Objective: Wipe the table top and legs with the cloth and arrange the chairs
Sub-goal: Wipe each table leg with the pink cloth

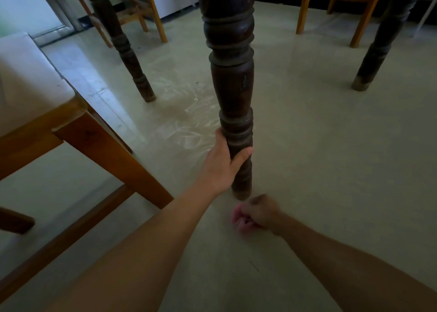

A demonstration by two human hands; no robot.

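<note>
While the left hand [220,165] wraps round the near table leg [230,87] low down, the right hand [262,213] clutches the bunched pink cloth [238,220] just beside the leg's foot. The leg stands upright ahead of both hands, so wiping likely runs upward. The cloth is blurred, and the table top is cut off above.

The pale floor [331,158] has shiny white scratch marks [186,113] near the middle. A glass door [28,8] is at 10 o'clock.
</note>
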